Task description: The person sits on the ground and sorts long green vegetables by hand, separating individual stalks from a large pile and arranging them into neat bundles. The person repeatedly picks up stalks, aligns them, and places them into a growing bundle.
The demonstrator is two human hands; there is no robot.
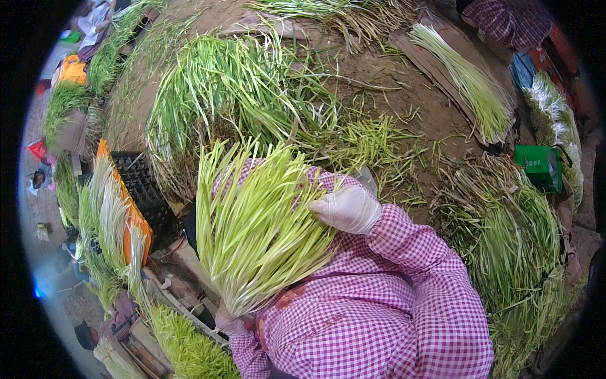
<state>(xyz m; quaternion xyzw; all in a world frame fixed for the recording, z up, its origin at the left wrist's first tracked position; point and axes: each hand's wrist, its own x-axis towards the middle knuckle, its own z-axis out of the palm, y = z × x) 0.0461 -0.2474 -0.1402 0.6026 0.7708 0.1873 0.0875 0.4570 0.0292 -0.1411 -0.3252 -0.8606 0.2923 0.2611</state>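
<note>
A fanned bunch of pale yellow-green leaves, probably garlic chives [258, 222], spreads in front of my checked smock. Its white stem ends are gathered in my left hand [229, 322], low at the left. My right hand [348, 208], in a thin whitish glove, is closed at the right edge of the fan, with fingertips on some of the leaves. The leaves partly hide my knees in the same checked cloth.
Beyond my knees lies a heap of untrimmed greens [236, 85] with loose scraps [374, 142] on the soil. A second heap [516, 246] is at right, near a green bag [538, 168]. A pale bundle [464, 80] lies on cardboard. Black crate [142, 180] and orange crate [137, 232] stand left.
</note>
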